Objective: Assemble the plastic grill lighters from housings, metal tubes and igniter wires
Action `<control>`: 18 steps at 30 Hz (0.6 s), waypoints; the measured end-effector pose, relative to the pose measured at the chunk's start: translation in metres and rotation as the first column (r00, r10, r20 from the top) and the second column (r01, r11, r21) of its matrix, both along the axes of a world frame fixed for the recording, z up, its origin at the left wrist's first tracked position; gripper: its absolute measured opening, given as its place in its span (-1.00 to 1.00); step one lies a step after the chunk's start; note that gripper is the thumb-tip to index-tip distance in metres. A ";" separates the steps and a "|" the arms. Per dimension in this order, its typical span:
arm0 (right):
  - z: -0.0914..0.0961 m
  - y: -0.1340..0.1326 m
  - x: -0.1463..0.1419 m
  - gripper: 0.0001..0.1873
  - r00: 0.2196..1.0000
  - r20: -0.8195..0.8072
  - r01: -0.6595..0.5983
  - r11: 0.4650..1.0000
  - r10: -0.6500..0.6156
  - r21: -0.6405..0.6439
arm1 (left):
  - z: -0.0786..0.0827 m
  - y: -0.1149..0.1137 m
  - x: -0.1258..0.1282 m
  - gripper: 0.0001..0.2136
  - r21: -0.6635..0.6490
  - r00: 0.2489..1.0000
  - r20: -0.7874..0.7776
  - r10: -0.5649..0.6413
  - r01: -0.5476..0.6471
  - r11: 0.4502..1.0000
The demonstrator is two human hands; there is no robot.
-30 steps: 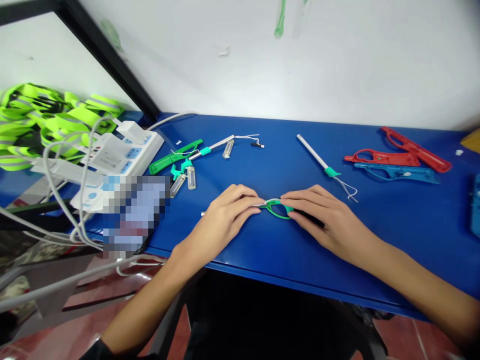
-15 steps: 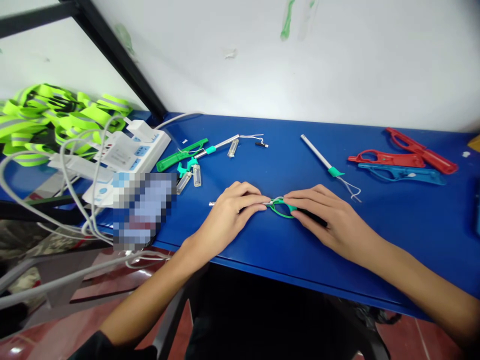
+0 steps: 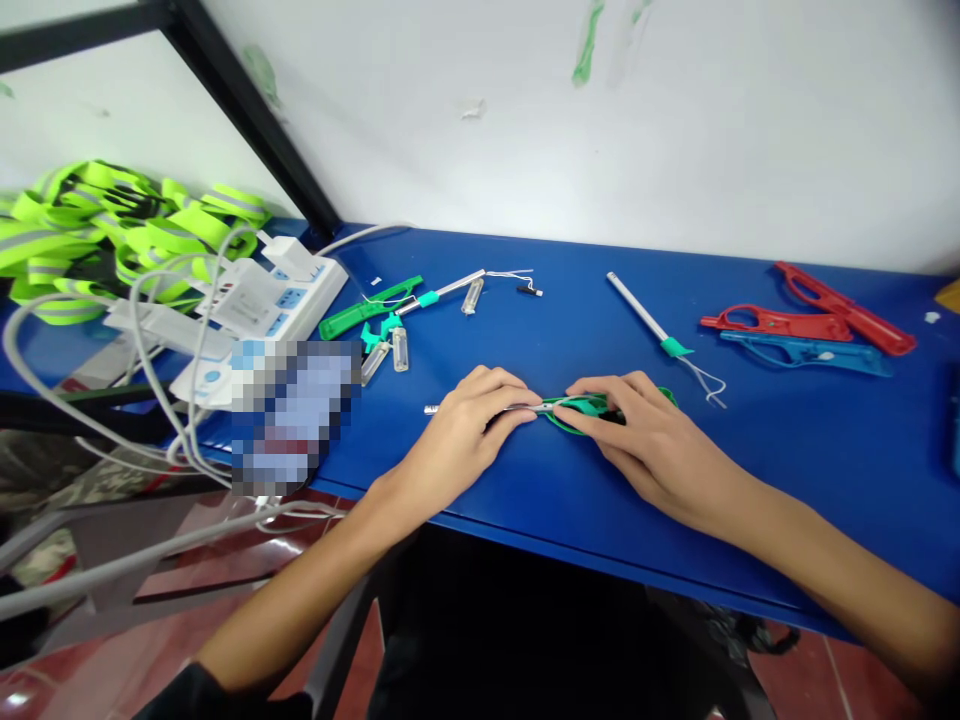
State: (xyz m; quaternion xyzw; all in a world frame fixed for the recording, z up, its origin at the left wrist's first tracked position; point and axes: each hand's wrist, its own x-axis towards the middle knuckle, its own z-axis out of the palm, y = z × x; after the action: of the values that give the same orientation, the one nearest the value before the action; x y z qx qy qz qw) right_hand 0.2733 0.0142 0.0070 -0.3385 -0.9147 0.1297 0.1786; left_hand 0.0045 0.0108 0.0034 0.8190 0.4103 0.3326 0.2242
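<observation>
My left hand (image 3: 472, 425) is closed on a slim silver tube (image 3: 431, 409), pinching it between thumb and fingertips; the tube's end sticks out at the left of the hand. Against the tube's right end lies a green plastic handle half (image 3: 562, 424) with a loop. My right hand (image 3: 652, 435) closes over this handle, thumb and index finger pressing at its loop. A thin wire and a small green piece show under these fingers. Much of the handle is hidden by the hand.
Behind my hands lie a silver tube with wires (image 3: 637, 308), red handle halves (image 3: 795, 322) and a blue half (image 3: 810, 352). To the left are a green half (image 3: 367, 308), small clear pieces (image 3: 400, 350), a phone (image 3: 304, 410), a power strip (image 3: 311, 310) and yellow-green reflective straps (image 3: 112, 235).
My right thumb and fingers have moved left over the handle's loop, toward my left hand. More of the handle's right end shows. My left hand keeps its pinch; the view has shifted slightly.
</observation>
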 end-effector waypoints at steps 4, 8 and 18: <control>0.002 -0.001 0.000 -0.44 1.000 -0.013 -0.018 0.999 0.017 -0.047 | -0.001 0.002 0.001 -0.88 -0.006 1.000 0.029 0.001 -0.001 1.000; 0.000 -0.002 -0.002 -0.48 1.000 0.010 -0.010 0.999 0.011 -0.041 | -0.003 0.003 0.001 -0.90 0.005 0.998 0.068 0.016 -0.016 1.000; -0.001 0.000 -0.002 -0.55 1.000 -0.010 -0.024 1.000 0.024 0.013 | -0.004 -0.001 -0.008 -0.91 0.012 0.993 0.068 0.102 -0.103 0.995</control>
State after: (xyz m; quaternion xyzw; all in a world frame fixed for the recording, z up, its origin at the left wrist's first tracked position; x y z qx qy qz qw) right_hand 0.2716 0.0142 0.0059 -0.3257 -0.9186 0.1276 0.1840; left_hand -0.0032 0.0095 -0.0003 0.7870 0.4414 0.3740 0.2144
